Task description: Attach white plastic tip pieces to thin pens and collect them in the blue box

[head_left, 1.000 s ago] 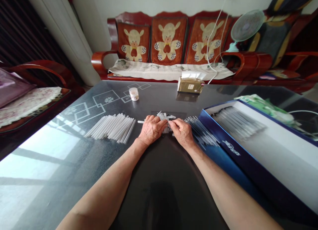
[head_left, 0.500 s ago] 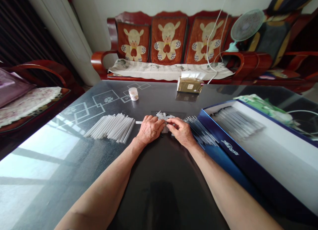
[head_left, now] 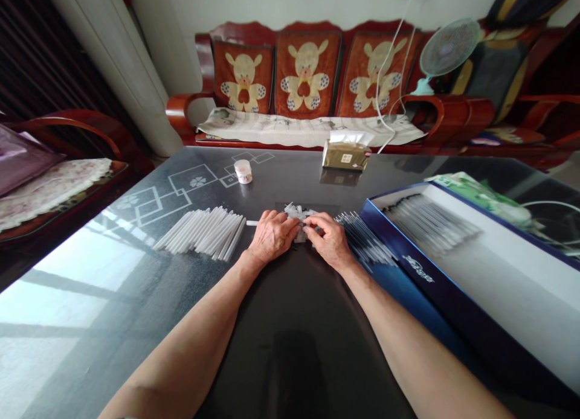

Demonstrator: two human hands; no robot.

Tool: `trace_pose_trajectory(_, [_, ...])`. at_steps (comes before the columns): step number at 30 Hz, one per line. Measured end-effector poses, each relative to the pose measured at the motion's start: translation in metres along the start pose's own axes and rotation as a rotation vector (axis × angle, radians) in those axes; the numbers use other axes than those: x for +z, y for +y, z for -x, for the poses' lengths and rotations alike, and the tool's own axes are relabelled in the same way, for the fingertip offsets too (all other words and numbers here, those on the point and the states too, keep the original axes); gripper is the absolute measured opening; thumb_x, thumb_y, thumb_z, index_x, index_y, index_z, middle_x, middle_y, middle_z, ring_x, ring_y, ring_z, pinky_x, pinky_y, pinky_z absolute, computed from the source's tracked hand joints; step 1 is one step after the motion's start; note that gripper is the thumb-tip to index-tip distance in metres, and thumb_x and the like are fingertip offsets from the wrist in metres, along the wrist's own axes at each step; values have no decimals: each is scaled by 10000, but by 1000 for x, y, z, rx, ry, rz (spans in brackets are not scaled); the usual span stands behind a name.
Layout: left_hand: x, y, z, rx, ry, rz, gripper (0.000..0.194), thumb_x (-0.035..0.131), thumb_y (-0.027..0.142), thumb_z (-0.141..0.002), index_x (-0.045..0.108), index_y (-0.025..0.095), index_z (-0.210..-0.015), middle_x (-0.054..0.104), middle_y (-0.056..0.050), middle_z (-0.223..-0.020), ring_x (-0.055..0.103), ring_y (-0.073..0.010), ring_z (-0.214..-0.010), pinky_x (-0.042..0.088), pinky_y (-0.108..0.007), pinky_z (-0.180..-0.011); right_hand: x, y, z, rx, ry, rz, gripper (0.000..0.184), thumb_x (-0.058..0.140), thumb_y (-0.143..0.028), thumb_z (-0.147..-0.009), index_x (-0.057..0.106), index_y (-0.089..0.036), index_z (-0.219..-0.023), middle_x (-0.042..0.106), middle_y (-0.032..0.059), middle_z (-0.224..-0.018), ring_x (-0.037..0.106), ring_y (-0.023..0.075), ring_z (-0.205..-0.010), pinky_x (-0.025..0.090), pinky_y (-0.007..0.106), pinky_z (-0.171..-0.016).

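Observation:
My left hand [head_left: 274, 235] is closed around a white pen barrel [head_left: 251, 223], whose end sticks out to the left of the fingers. The fingertips of my right hand [head_left: 330, 238] pinch together at the barrel's other end; what they hold is too small and covered to make out. Just beyond both hands lies a small heap of whitish translucent plastic pieces [head_left: 296, 211]. To the left is a row of white pen barrels [head_left: 203, 232]. Thin pen refills [head_left: 367, 238] with pointed tips lie to the right of my right hand.
A blue-sided open box [head_left: 421, 271] with a white inside stands at the right, holding a row of dark-tipped pens [head_left: 432, 223]. Green plastic packaging [head_left: 484, 195] lies behind it. A small white cup [head_left: 243, 172] and a tissue box [head_left: 346, 155] stand farther back on the dark table [head_left: 290, 322].
Both hands stay at nearly the same place, fingertips close together. The pen barrel in my left hand has barely shifted.

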State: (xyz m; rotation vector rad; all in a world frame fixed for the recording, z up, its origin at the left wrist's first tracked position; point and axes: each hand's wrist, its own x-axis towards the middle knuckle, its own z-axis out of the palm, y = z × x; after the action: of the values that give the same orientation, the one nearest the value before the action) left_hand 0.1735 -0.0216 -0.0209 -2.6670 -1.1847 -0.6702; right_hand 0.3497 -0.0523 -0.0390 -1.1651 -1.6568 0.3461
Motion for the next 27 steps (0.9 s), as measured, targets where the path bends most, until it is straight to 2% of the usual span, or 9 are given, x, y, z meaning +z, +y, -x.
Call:
trace_pose_trajectory(5, [0, 0, 0, 0, -1, -8, 410, 318, 439, -983, 670, 237, -1038, 600, -50, -778, 507, -197, -771, 337, -346, -782, -1, -3, 0, 21, 29, 72, 182, 634, -263, -790, 654, -211, -962, 652, 72, -1009, 639, 178, -821, 537, 306, -732])
trace_pose_trajectory(7, [-1, 0, 0, 0, -13, -12, 407, 321, 440, -982, 671, 236, -1031, 598, -51, -776, 509, -196, -770, 337, -344, -780, -1, -3, 0, 2, 36, 111, 120, 595, -280, -831, 665, -211, -899, 657, 72, -945, 637, 187, -836, 533, 317, -755])
trace_pose_trajectory(10, [0, 0, 0, 1, -18, -13, 404, 324, 439, -981, 671, 236, -1020, 598, -52, -772, 509, -194, -766, 335, -341, -778, 0, 0, 0, -40, 29, 115, 122, 561, -263, -860, 664, -209, -823, 649, 62, -869, 634, 190, -846, 528, 323, -770])
trace_pose_trajectory(13, [1, -1, 0, 2, -11, -5, 393, 336, 437, -979, 671, 235, -1017, 598, -51, -772, 507, -193, -767, 332, -340, -779, 0, 1, 0, -39, 9, 94, 82, 581, -225, -833, 656, -210, -864, 638, 58, -915, 631, 183, -852, 532, 312, -756])
trace_pose_trajectory(18, [1, -1, 0, 9, -4, -9, 395, 331, 432, -981, 669, 231, -1020, 600, -50, -777, 503, -192, -761, 332, -343, -779, -1, -3, 1, -9, 22, 122, 209, 636, -222, -774, 642, -188, -980, 624, 78, -1023, 626, 187, -871, 533, 307, -752])
trace_pose_trajectory(21, [0, -1, 0, 16, -6, -18, 406, 318, 437, -984, 667, 232, -1008, 597, -46, -771, 500, -193, -759, 331, -342, -775, -1, -1, 0, -29, 42, 161, 126, 590, -262, -833, 667, -185, -896, 627, 78, -952, 625, 196, -880, 526, 326, -788])
trace_pose_trajectory(23, [0, -1, 0, 16, -8, -20, 407, 317, 439, -984, 668, 233, -1000, 596, -45, -768, 500, -193, -757, 330, -342, -775, 0, 1, -1, -66, 49, 166, 136, 564, -271, -861, 672, -194, -831, 625, 70, -896, 625, 193, -864, 522, 333, -802])
trace_pose_trajectory(27, [1, -1, 0, 13, -10, -24, 399, 327, 439, -982, 669, 236, -1010, 598, -45, -767, 500, -193, -755, 327, -343, -773, 1, 4, -1, -113, 48, 152, 82, 585, -219, -835, 663, -198, -839, 616, 69, -911, 620, 194, -885, 517, 344, -830])
